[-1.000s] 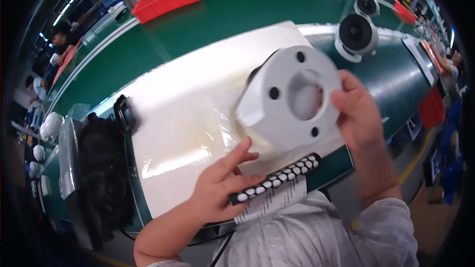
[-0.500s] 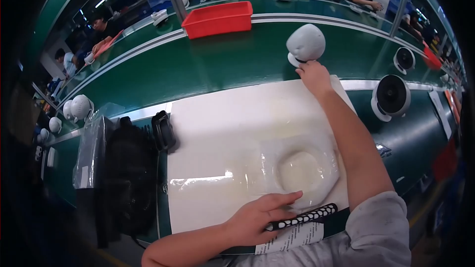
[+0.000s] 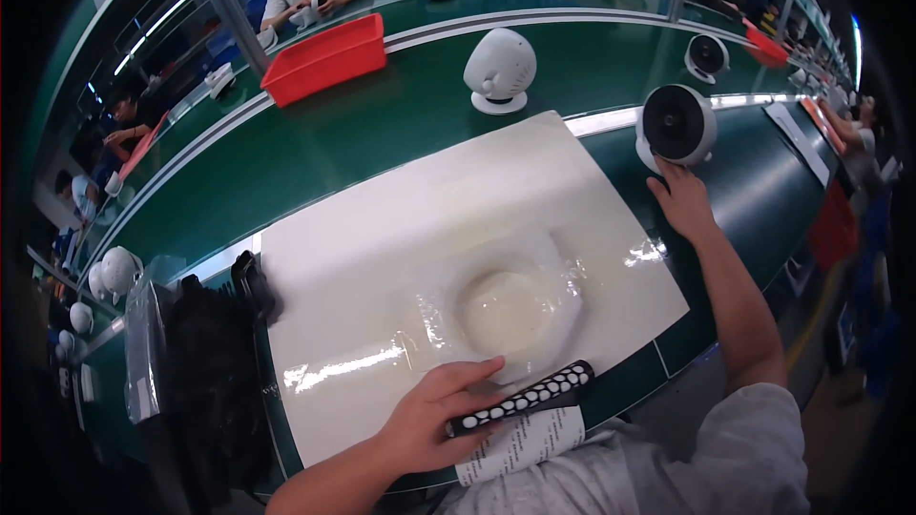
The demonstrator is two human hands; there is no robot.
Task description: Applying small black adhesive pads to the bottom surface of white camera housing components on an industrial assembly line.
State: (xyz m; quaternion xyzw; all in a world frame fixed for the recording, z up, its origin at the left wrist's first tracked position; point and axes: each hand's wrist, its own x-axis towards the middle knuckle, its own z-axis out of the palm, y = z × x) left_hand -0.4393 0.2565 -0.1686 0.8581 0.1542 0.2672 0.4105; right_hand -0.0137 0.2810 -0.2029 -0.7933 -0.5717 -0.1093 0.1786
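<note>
Now that the white fan housing (image 3: 499, 70) stands alone on the green belt beyond the mat's far edge, our right hand (image 3: 683, 202), open, touches the black-faced fan (image 3: 676, 123), while our left hand (image 3: 429, 420) rests open on the dotted black handle (image 3: 520, 399) at the white mat's (image 3: 382, 229) near edge.

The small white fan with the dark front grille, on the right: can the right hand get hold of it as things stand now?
Probably yes. The right hand already lies at the base of the fan, fingers open, and nothing stands between them on the green belt.
</note>
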